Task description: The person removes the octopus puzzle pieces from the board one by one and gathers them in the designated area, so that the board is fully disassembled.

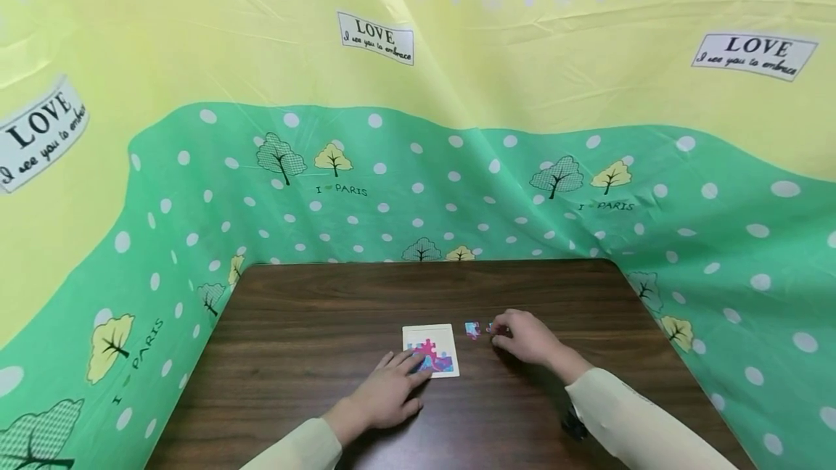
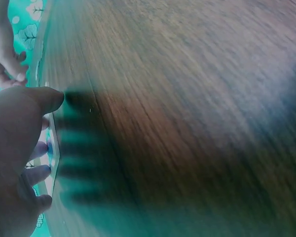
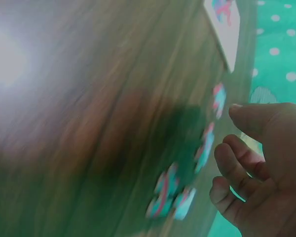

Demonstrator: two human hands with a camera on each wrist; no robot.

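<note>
A small jigsaw board [image 1: 427, 331] with a cream rim lies on the table, its lower part filled with pink, blue and purple pieces. My left hand [image 1: 387, 392] rests on its lower left part, fingers extended. To the right of the board lies a loose puzzle piece [image 1: 472, 330]. My right hand [image 1: 530, 339] hovers over the loose pieces just beyond it, covering some in the head view. In the right wrist view several loose puzzle pieces [image 3: 204, 147] lie below that hand; its thumb and loosely bent fingers are apart, with nothing visible between them.
The dark wood table [image 1: 313, 310] is bounded at the back and sides by a green and yellow curtain [image 1: 418, 180] with printed trees and words. A small dark object [image 1: 575, 425] shows beneath the right sleeve.
</note>
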